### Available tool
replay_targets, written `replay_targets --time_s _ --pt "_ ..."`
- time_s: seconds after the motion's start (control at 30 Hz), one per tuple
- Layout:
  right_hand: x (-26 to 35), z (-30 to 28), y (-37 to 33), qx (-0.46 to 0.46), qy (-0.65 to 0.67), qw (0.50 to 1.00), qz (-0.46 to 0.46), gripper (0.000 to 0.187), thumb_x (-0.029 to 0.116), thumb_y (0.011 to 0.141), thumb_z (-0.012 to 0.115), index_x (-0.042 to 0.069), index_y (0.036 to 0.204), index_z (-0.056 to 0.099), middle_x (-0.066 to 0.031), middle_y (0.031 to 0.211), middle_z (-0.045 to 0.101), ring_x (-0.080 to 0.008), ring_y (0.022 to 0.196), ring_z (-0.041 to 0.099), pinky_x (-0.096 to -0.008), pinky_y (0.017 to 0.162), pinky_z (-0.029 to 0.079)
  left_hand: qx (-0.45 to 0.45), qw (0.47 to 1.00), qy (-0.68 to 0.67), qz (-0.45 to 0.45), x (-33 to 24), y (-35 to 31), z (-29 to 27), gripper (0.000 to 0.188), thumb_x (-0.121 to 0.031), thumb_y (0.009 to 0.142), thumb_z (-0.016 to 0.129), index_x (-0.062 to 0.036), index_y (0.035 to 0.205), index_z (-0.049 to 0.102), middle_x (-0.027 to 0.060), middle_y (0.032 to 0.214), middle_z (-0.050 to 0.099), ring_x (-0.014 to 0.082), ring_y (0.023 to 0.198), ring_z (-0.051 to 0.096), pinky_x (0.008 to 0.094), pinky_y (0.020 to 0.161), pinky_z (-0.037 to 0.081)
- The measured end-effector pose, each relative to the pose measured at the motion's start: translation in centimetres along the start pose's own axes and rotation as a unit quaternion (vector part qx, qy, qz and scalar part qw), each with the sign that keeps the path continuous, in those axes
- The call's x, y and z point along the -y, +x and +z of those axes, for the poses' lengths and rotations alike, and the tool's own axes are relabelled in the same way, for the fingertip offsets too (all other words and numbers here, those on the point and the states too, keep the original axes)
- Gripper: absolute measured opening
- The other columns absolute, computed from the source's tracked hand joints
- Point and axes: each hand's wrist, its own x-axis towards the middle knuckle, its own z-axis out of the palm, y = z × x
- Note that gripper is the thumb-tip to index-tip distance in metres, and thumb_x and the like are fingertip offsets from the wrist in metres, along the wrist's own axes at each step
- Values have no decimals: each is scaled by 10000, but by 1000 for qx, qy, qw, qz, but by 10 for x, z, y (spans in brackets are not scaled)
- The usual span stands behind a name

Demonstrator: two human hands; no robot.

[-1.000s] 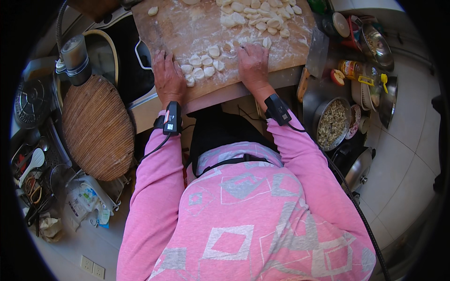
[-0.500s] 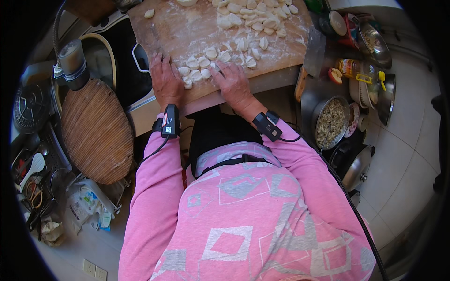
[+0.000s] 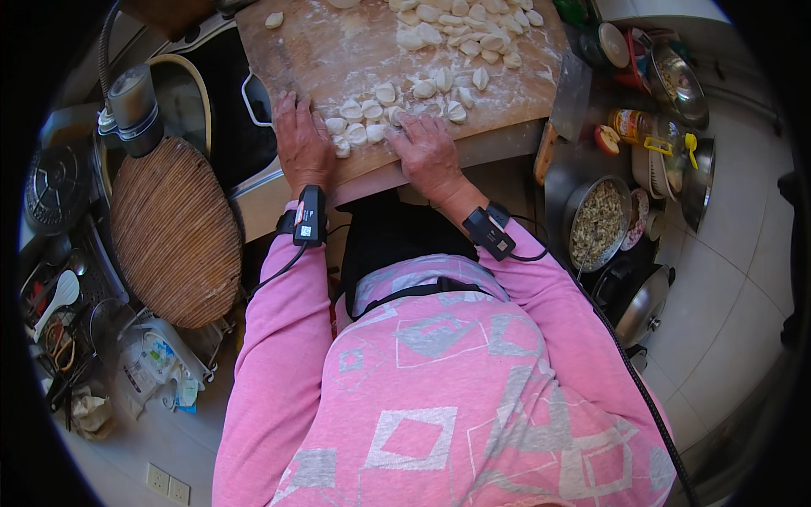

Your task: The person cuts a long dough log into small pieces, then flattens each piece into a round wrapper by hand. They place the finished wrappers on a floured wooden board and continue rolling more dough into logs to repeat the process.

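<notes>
Small white dough pieces [image 3: 356,133] lie in a loose cluster near the front edge of a floury wooden board [image 3: 321,51]. To the left of this cluster, my left hand [image 3: 302,144] rests flat on the board's near left corner, fingers stretched forward and holding nothing. My right hand [image 3: 429,152] reaches over the front edge with its fingers apart and slightly bent. Its fingertips are beside or on the cluster's right side; contact is partly hidden. More dough pieces [image 3: 465,34] form a big pile at the board's far right.
A cleaver [image 3: 568,97] with a wooden handle lies along the board's right edge. Beyond it are a metal bowl of chopped filling [image 3: 598,224], a cut apple [image 3: 606,139] and an oil bottle [image 3: 663,135]. On the left stand a round wooden chopping block [image 3: 176,237] and a jar-topped appliance [image 3: 133,110].
The view has shifted slightly. My right hand has moved a little to the right, and one dough piece beyond its fingers now sits farther right and away. My left hand stays put.
</notes>
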Motion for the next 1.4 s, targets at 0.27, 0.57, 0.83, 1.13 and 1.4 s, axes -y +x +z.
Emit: replay_targets --time_s 0.27,0.57,0.83,1.13,1.4 --pt "8 -13 -2 27 13 998 51 453 190 851 641 5 1264 607 -190 1334 577 -357 1287 506 -493 1109 346 -7 1000 -27 -15 1 -1 1 309 -83 967 525 -8 1259 589 198 1392 515 361 1368 429 430 1180 314" --pt "13 34 43 104 -10 992 64 707 447 906 604 -16 1427 483 -196 1506 449 -338 1444 351 -547 1211 164 -21 998 -51 3 4 -2 2 322 -65 980 478 7 1281 566 217 1378 535 380 1350 455 436 1147 352" --pt "-35 -5 21 -46 -58 993 89 362 175 843 590 25 1166 656 -154 1256 624 -333 1250 530 -537 1091 349 -10 999 -45 4 6 -1 2 315 -84 972 521 -3 1271 576 207 1402 512 371 1374 427 431 1169 329" --pt "-81 -9 -12 -58 -1 958 282 249 99 769 686 50 1011 657 -152 968 607 -371 949 593 -470 809 497 -8 1000 -17 6 3 0 2 301 -96 972 544 1 1252 594 203 1407 506 367 1382 421 431 1180 318" --pt "-74 -14 -11 -52 -67 983 164 79 36 816 591 40 887 625 -141 920 592 -365 924 585 -469 813 492 4 1000 -10 -10 1 -1 0 318 -108 975 547 -7 1272 598 193 1405 509 362 1373 430 427 1186 312"
